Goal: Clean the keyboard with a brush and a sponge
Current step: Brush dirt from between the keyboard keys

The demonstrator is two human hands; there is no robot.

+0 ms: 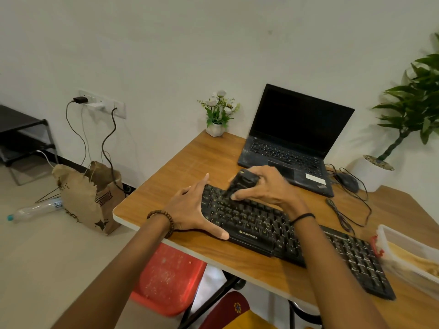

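Black brush [241, 184] in my right grip [269, 186], I am sweeping the keyboard [251, 220]; left grip [194, 210], spread wide, is steadying its end. Keeping strokes short and light seems wisest.

Both bare forearms reached forward and inward. The left hand [196, 208] lay flat, fingers straight and together, thumb spread wide (a bead bracelet [162, 219] sat on that wrist). The right hand [269, 186] was palm-down, its curled fingers and thumb gripping a brush [241, 182]; a thin black band [303, 217] circled its wrist.
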